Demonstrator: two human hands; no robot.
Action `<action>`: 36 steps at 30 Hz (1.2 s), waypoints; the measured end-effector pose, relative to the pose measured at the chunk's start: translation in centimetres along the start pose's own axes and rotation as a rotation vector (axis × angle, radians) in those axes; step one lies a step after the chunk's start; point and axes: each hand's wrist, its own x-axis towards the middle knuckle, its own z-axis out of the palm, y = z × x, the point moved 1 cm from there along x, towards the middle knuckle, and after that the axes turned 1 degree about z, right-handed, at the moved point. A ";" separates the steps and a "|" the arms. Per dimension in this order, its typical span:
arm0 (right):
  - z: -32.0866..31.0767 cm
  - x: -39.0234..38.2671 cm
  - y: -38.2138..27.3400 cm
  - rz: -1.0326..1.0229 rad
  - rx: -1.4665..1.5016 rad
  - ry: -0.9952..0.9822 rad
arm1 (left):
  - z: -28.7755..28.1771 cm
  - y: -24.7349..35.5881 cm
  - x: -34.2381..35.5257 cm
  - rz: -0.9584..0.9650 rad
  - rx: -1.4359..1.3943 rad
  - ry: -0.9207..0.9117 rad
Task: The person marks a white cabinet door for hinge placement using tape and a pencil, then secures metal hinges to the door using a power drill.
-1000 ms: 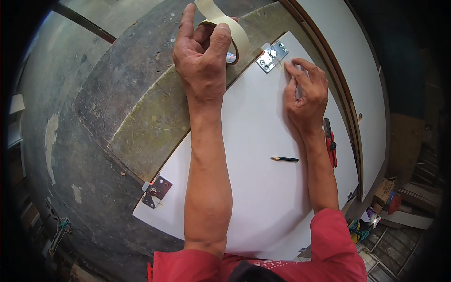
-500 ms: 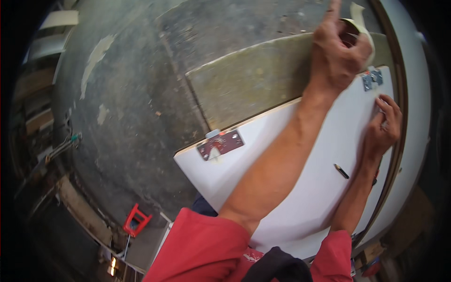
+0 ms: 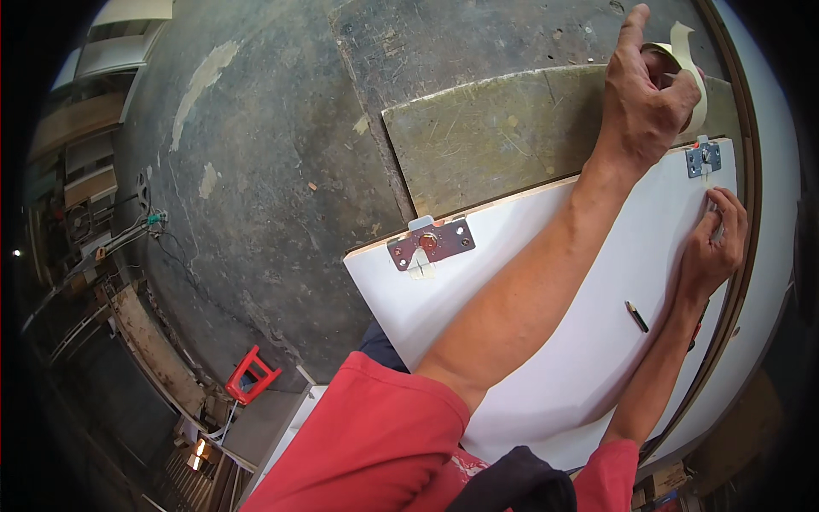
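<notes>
At the upper right, my left hand (image 3: 644,107) grips a roll of cream masking tape (image 3: 698,102), its loose end (image 3: 681,43) sticking up and its index finger pointing outward. Below it, my right hand (image 3: 715,243) is half curled, its fingertips at a small tape strip under a metal plate (image 3: 704,160). Whether something small is in those fingers is hidden. That plate lies at the far right corner of a white panel (image 3: 546,341). A second metal plate (image 3: 431,245) sits at the panel's left corner, with a taped piece across its lower edge.
A short dark pencil (image 3: 636,317) lies on the panel by my right forearm. A brown-edged white board (image 3: 772,213) runs along the right side. A worn greenish board (image 3: 495,136) lies beyond the panel on the grey floor (image 3: 281,171). A red stool (image 3: 253,375) stands lower left.
The view has shifted, so the panel, plates and hands all appear farther right and a little lower. My left hand keeps the tape roll; my right hand stays by the far plate.
</notes>
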 end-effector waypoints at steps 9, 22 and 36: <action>-0.2 0.4 -0.6 -0.014 -0.037 0.003 | -0.1 2.5 -0.2 -0.111 -0.085 -0.180; -0.2 1.4 -2.6 0.029 -0.099 0.049 | 0.3 3.0 -1.7 -0.148 -0.152 -0.095; -8.3 -9.2 -22.0 0.386 0.245 0.158 | -14.8 27.7 -5.3 -0.503 0.630 -0.325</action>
